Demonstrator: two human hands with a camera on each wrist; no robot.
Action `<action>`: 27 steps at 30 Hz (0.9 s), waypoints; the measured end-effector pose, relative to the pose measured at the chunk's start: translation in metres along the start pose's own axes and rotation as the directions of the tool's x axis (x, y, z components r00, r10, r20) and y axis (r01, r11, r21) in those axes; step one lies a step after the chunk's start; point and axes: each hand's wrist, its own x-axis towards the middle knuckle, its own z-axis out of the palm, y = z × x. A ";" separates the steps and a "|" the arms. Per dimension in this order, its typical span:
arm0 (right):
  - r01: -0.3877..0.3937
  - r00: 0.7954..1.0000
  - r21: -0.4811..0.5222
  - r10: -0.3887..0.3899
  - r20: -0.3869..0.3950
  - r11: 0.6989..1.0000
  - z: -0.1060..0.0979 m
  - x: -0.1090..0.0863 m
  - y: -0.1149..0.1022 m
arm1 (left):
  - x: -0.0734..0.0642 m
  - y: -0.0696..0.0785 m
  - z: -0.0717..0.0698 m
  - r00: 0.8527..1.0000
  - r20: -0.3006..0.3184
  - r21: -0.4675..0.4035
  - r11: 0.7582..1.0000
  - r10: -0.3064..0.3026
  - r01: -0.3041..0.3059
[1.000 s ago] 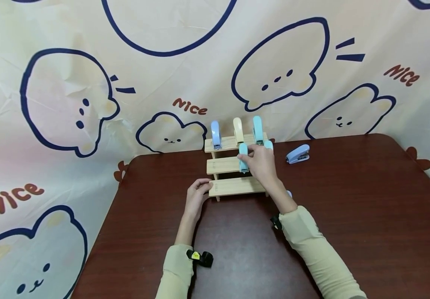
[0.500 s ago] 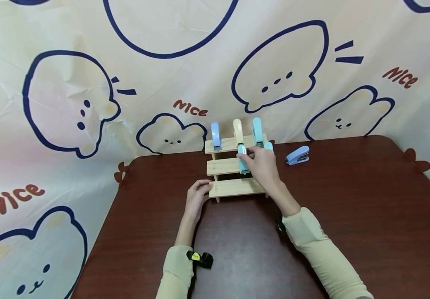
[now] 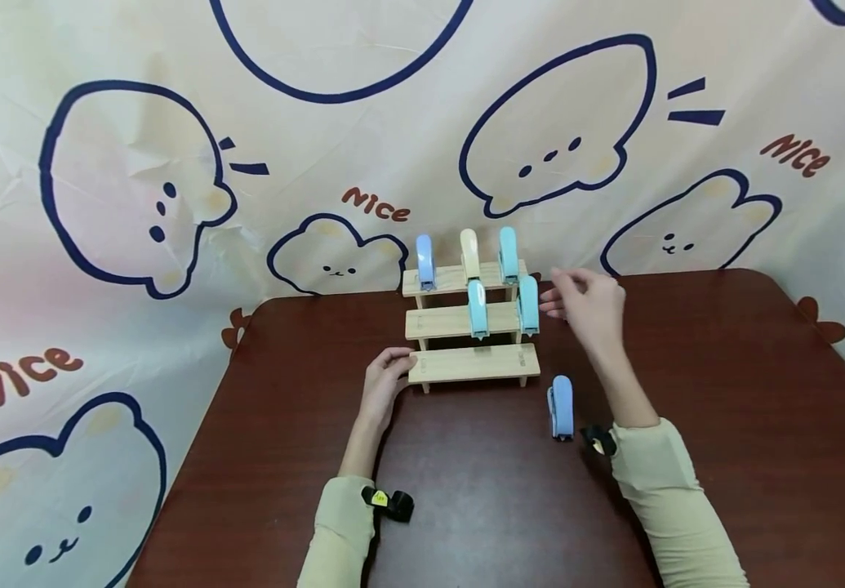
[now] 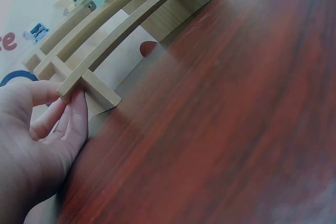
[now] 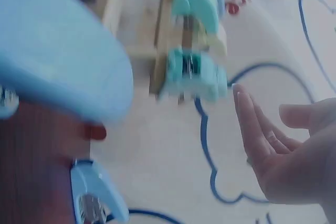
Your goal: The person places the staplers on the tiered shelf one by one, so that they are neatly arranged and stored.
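Note:
My left hand (image 3: 384,385) pinches the left end of the lowest tier of a three-tier wooden display stand (image 3: 469,364); in the left wrist view its thumb lies on top and the fingers below. To the right of the stand, my right hand (image 3: 594,317) hangs in the air holding nothing, thumb and fingers apart. Two teal staplers, one at mid-tier (image 3: 478,309) and one at the right end (image 3: 528,305), stand on the middle tier. The top tier bears a blue stapler (image 3: 425,263), a cream stapler (image 3: 470,255) and a teal stapler (image 3: 508,255).
Another blue stapler (image 3: 561,407) stands on the brown table (image 3: 481,498) before my right wrist. A further blue stapler (image 5: 94,191) shows in the right wrist view, mostly covered by my right hand in the head view. Behind the table hangs a printed cloth (image 3: 363,155).
My right hand has let go of the teal stapler in the middle of the middle tier and moved right, off the stand. My left hand keeps its grip on the stand.

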 end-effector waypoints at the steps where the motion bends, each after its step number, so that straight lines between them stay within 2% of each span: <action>1: -0.021 1.000 0.009 0.021 -0.004 1.000 -0.006 0.002 0.001 | 0.000 0.000 0.000 1.000 0.002 0.000 1.000 -0.002 0.002; 9: -0.118 0.993 0.071 0.118 -0.003 0.991 -0.036 0.011 0.009 | 0.001 0.001 -0.003 1.000 0.002 0.004 1.000 -0.009 0.009; 18: -0.185 0.972 0.074 0.171 0.164 0.980 -0.051 0.018 0.019 | 0.001 0.001 -0.003 1.000 -0.002 0.008 1.000 -0.005 0.006; 20: -0.206 0.959 0.061 0.189 0.211 0.977 -0.054 0.018 0.023 | 0.001 0.000 -0.002 1.000 0.004 0.017 1.000 -0.014 0.014; 22: -0.229 0.938 0.033 0.212 0.273 0.973 -0.057 0.018 0.027 | 0.000 -0.001 -0.001 1.000 0.008 0.023 0.999 -0.024 0.024; 27: -0.233 0.856 -0.070 0.238 0.458 0.970 -0.064 0.016 0.041 | 0.001 -0.002 0.000 1.000 0.006 0.024 1.000 -0.021 0.021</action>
